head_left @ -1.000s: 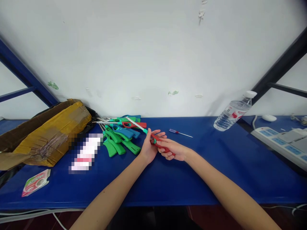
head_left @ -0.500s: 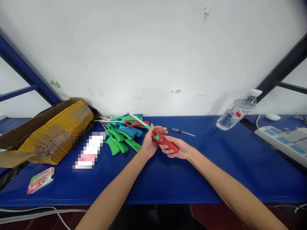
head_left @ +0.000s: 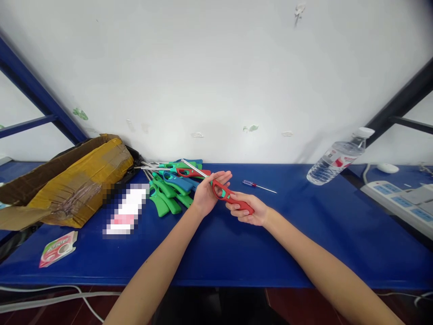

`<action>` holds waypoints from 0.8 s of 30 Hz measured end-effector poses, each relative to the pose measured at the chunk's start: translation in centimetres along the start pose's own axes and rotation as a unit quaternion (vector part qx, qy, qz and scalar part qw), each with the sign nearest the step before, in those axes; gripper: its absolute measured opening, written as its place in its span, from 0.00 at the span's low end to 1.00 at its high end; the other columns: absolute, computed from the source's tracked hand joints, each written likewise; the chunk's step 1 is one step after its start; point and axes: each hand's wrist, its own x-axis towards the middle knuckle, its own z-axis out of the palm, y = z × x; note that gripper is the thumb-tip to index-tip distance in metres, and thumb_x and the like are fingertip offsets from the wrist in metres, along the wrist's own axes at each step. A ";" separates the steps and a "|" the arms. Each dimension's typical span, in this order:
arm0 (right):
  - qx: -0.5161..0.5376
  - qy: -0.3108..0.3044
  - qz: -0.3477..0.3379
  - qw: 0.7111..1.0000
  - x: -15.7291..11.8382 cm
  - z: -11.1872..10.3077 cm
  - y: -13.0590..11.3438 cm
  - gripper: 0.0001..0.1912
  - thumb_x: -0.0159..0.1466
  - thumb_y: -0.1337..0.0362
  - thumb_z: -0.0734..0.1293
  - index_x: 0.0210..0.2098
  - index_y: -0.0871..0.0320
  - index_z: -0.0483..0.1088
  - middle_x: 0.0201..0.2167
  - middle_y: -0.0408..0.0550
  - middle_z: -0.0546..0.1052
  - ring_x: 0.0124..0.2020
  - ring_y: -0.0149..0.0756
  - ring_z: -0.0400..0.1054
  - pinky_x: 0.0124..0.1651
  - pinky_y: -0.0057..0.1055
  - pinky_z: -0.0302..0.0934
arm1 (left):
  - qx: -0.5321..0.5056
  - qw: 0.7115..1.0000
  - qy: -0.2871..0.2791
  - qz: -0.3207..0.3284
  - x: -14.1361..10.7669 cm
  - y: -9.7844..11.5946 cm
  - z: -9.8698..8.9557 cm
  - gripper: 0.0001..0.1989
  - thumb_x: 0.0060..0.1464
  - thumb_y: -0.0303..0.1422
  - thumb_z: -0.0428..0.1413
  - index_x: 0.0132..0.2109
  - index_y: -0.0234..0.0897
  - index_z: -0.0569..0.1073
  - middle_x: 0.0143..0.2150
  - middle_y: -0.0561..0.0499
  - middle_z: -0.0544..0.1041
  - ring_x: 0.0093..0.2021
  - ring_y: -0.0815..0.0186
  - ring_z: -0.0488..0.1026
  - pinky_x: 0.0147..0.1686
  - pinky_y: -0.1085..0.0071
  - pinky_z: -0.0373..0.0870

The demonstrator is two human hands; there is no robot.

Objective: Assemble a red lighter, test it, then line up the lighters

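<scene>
My right hand (head_left: 248,208) is closed round the handle of a red lighter (head_left: 225,192) with a long metal tube, which points up and to the left. Under the tube end of the red body, my left hand (head_left: 208,192) lies with its fingers stretched out, palm up, touching or very near the lighter. Just left of it is a pile of green, blue and red lighters (head_left: 167,192), their metal tubes pointing left. A small screwdriver (head_left: 250,183) with a blue and red handle rests to the right of my hands.
On the left are a taped cardboard box (head_left: 83,189), a blurred white paper (head_left: 126,210) and a pink-green card (head_left: 58,249). A water bottle (head_left: 334,160) leans at the right, near a white power strip (head_left: 399,198). All sit on the blue table (head_left: 270,262) before a white wall.
The fingers of my left hand have opened from around the red lighter and stretched out. The lighter has turned in my right hand, showing its trigger loop more. The view has shifted slightly.
</scene>
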 end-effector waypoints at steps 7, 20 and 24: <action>-0.062 0.017 0.007 0.998 -0.2 1.3 0.1 0.14 0.63 0.60 0.69 0.46 0.55 0.64 0.21 0.34 0.62 0.13 0.19 0.44 0.11 0.16 0.36 | -0.010 1.000 -0.008 0.028 0.0 0.4 -0.5 0.17 0.60 0.32 0.48 0.48 0.31 0.78 0.54 0.38 0.78 0.65 0.55 0.66 0.63 0.61 0.61; -0.109 0.041 0.017 0.993 -0.2 1.6 0.6 0.16 0.61 0.58 0.71 0.41 0.55 0.62 0.22 0.33 0.62 0.14 0.18 0.45 0.13 0.18 0.36 | -0.019 0.999 0.028 0.009 -0.4 -0.1 -0.3 0.21 0.58 0.32 0.48 0.53 0.27 0.76 0.53 0.35 0.78 0.62 0.52 0.70 0.60 0.59 0.65; -0.107 0.036 0.017 0.993 -0.1 1.5 0.6 0.16 0.61 0.57 0.71 0.40 0.55 0.62 0.22 0.33 0.62 0.14 0.18 0.45 0.13 0.18 0.36 | -0.025 0.999 0.027 0.009 -0.4 -0.1 -0.2 0.21 0.57 0.31 0.48 0.52 0.27 0.76 0.53 0.35 0.78 0.61 0.52 0.70 0.59 0.59 0.66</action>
